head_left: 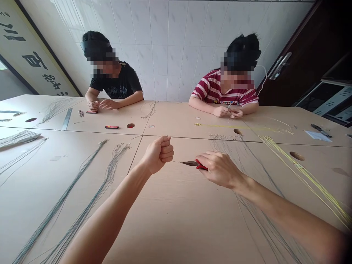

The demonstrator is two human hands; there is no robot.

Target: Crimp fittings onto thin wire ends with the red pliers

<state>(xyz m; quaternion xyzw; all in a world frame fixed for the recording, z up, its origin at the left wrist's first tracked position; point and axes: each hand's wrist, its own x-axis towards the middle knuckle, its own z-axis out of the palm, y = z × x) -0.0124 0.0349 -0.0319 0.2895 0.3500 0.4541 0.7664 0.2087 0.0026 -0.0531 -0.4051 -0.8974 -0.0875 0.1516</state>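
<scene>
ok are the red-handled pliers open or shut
Shut, it seems: the pliers in the right hand taper to one dark point with no visible gap, where a thin strand runs to the left hand.

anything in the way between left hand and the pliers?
Nothing visible blocks that gap: only a thin wire crosses it, running from the closed left hand to the tip of the pliers in the right hand.

My remote feed, moderately bright, light from frame left, pale sheen on the tabletop (154,231), glare on the wall tiles (67,18), shadowed door (299,47), wide-angle stretch toward edges, left hand (160,154) and right hand (221,167) sharp, two mosaic patches (103,63).
</scene>
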